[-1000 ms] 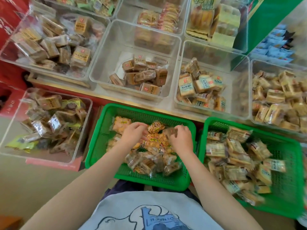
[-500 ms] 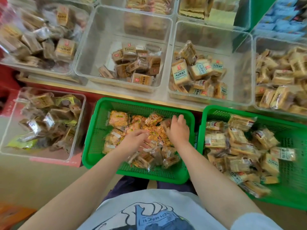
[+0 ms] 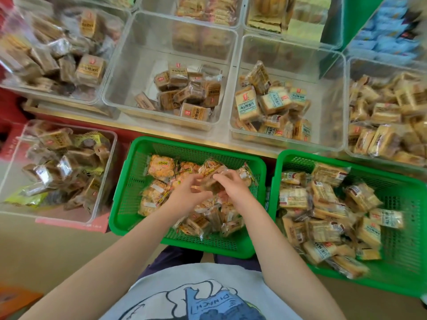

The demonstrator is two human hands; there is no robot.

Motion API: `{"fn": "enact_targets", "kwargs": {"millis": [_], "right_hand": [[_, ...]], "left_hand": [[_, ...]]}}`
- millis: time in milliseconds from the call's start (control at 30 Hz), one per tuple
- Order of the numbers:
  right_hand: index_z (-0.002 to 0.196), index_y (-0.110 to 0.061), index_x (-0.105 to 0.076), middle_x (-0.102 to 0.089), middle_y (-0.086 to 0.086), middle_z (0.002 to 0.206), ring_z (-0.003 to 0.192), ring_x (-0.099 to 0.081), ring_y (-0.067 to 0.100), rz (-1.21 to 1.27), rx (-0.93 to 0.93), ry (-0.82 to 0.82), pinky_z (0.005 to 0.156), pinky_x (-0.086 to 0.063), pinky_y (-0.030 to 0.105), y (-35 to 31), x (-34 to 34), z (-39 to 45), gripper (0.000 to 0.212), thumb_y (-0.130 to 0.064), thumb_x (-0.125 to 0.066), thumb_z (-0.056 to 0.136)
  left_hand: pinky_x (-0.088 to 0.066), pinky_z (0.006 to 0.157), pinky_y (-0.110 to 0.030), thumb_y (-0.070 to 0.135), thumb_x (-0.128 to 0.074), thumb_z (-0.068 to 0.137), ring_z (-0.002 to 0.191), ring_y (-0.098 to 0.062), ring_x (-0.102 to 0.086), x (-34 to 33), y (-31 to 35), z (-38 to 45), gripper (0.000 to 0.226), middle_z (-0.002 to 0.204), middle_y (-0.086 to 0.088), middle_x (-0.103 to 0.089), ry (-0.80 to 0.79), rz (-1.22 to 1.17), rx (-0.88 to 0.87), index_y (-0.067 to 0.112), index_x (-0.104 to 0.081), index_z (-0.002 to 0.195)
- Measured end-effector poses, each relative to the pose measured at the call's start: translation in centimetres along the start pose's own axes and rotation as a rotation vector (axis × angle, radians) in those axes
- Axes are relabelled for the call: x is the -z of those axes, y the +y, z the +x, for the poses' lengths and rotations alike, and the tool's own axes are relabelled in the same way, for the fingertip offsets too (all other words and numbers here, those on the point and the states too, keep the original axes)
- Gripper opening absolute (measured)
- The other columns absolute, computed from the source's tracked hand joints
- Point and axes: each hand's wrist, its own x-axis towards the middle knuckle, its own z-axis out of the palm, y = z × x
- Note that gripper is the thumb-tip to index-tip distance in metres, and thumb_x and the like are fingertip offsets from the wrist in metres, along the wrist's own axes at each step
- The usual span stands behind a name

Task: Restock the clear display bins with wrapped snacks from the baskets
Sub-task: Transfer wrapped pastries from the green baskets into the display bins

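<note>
Both hands meet over the left green basket (image 3: 129, 192) — left hand (image 3: 187, 196) and right hand (image 3: 233, 188) pinch one wrapped snack (image 3: 211, 183) between curled fingers, above the pile. Beyond the far rim, the half-empty clear bin (image 3: 143, 56) has open room.

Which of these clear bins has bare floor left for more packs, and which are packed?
The middle clear bin has bare floor along its left side and back, beside its small heap of brown packs. The bin to its right is bare along its right side. The far-right bin and the left bin are crowded.
</note>
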Motion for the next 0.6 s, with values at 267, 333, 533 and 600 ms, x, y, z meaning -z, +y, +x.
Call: {"fn": "enact_targets", "kwargs": {"millis": [267, 333, 533, 600], "right_hand": [[0.106, -0.024, -0.066, -0.065, 0.003, 0.076, 0.066, -0.063, 0.017, -0.038, 0.240, 0.139, 0.070, -0.053, 0.038, -5.2, 2.8, -6.6, 0.037, -0.048, -0.038, 0.106], [0.114, -0.024, -0.064, -0.064, -0.003, 0.101, 0.090, -0.063, 0.012, -0.177, 0.461, 0.321, 0.084, -0.052, 0.034, -6.6, 3.2, -6.2, 0.026, -0.039, -0.045, 0.104], [0.149, -0.022, -0.038, -0.049, 0.000, 0.141, 0.133, -0.043, 0.022, -0.936, 0.715, 0.459, 0.113, -0.028, 0.046, -10.6, 1.1, -1.5, 0.056, -0.029, -0.052, 0.095], [0.151, -0.025, -0.033, -0.052, 0.000, 0.139, 0.131, -0.046, 0.024, -1.082, 0.667, 0.485, 0.112, -0.027, 0.049, -10.1, 0.8, -0.9, 0.058, -0.031, -0.050, 0.096]], "left_hand": [[-0.057, 0.055, -0.025, 0.030, -0.072, 0.091, 0.064, -0.019, -0.072, 2.0, 7.3, -0.8, 0.028, 0.098, -0.008, -0.072, 0.218, -0.263, -0.167, 0.016, -0.062, 0.113], [-0.050, 0.046, -0.022, 0.036, -0.065, 0.095, 0.052, -0.016, -0.066, 3.9, 9.2, -0.5, 0.025, 0.093, -0.008, -0.071, 0.351, -0.256, -0.173, 0.016, -0.063, 0.109], [-0.063, 0.070, -0.036, 0.017, -0.055, 0.100, 0.074, -0.022, -0.074, 9.7, 14.6, 4.6, 0.024, 0.112, -0.006, -0.065, 0.471, -0.379, -0.251, 0.016, -0.051, 0.124], [-0.063, 0.070, -0.037, 0.009, -0.054, 0.099, 0.069, -0.019, -0.073, 10.2, 14.6, 6.2, 0.027, 0.117, -0.008, -0.064, 0.447, -0.362, -0.151, 0.018, -0.048, 0.123]]}}
